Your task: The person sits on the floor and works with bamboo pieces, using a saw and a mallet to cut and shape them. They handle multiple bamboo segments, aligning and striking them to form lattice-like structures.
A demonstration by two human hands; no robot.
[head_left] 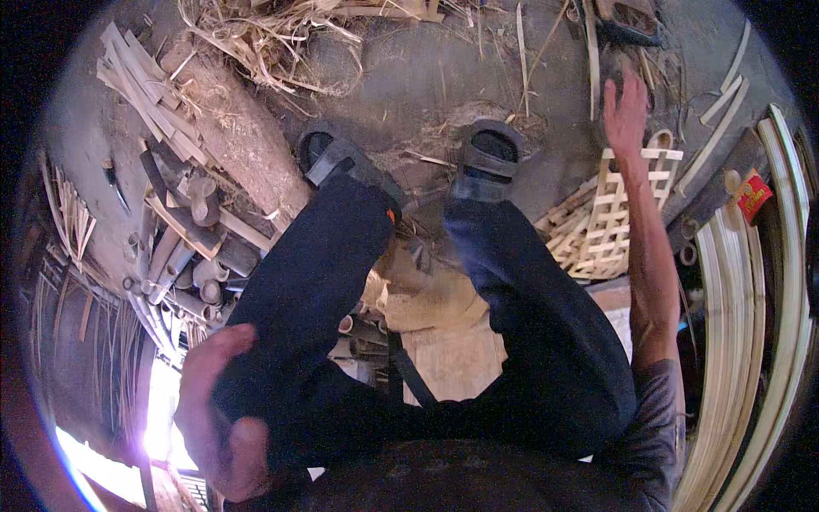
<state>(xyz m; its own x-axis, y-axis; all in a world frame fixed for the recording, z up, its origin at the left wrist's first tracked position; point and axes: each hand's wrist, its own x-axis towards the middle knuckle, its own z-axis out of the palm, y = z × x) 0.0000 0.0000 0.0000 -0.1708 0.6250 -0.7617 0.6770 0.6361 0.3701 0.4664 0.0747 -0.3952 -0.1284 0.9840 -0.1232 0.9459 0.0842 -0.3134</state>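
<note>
The right hand (627, 107), fingers apart, reaches near a pale slat (592, 64), its forearm (653, 282) hiding part of a woven panel (601, 226), left hand (205, 410) open by the thigh (294, 384), shavings (264, 47) heaped ahead

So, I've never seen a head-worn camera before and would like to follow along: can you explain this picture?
There is no machine here, just a person's two bare hands. One wide fisheye camera on their head looks down, so straight edges bend near the rim.

The dark blue trousers and dark open-toed sandals are the wearer's own. On the grey-brown ground lie a tangled heap of pale shavings, a thick brown log and a pale open lattice of woven flat strips. Long pale strips stand out at the right.

The left hand is beside the left thigh; the right hand stretches forward past the lattice. I see nothing held in either, though the right is blurred.
</note>
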